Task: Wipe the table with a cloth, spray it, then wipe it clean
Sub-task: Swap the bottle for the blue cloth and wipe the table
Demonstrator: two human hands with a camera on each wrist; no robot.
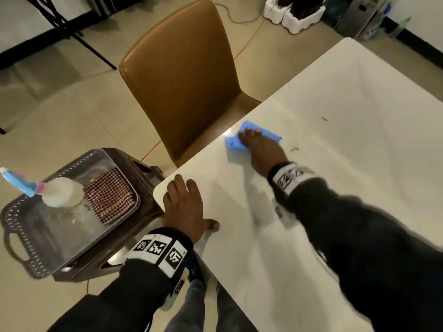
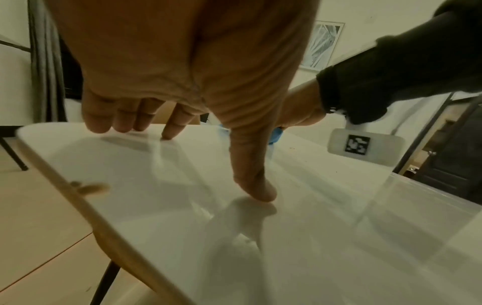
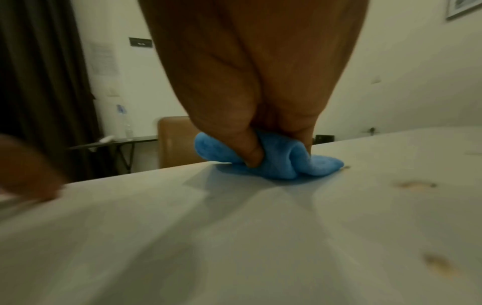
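Partly hidden under right hand [image 1: 260, 149]: blue cloth [image 1: 231, 142].

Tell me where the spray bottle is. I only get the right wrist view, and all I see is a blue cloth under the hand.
Observer: The spray bottle sits in a dark perforated tray on a stool off the table's left side.
Operator: Anything else in that tray?
Observer: A folded checked cloth lies right beside the bottle.
Operator: What is the left hand doing?
Observer: The left hand rests flat on the table's near corner with its fingers straight, holding nothing.
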